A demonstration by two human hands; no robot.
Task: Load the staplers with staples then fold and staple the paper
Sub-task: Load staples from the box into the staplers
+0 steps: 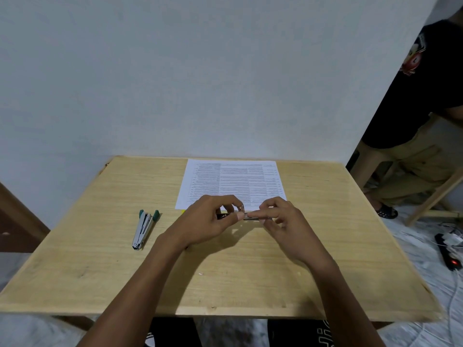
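Note:
A printed sheet of paper (231, 182) lies flat at the far middle of the wooden table (100, 246). Just in front of it, both hands hold a small dark stapler (250, 217) above the table. My left hand (210, 219) pinches its left part between thumb and fingers. My right hand (283, 219) grips its right end, with fingertips on the metal staple channel. A second stapler (144, 227), silver with green ends, lies opened out on the table to the left, apart from both hands. A bit of yellow (183, 211) peeks out behind my left hand.
A person in a black shirt and khaki trousers sits at the far right, beside a wooden stool (436, 196). A power strip (448, 249) and cables lie on the floor to the right. The wall stands directly behind the table.

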